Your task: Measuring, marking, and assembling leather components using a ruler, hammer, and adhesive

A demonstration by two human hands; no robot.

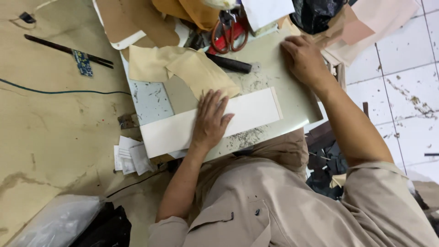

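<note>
Cream strip: the long cream leather strip (210,122) lies flat across the pale cutting board (292,98), trimmings scattered around it.
Left hand: your left hand (211,120) presses it down, grip flat and open, holding nothing.
Right hand: your right hand (302,57) rests palm-down on the board's far edge, fingers loosely spread.
Progress: strip looks cut to shape; tan pieces (183,68), scissors (230,32) and black-handled tool (228,63) lie untouched.
</note>
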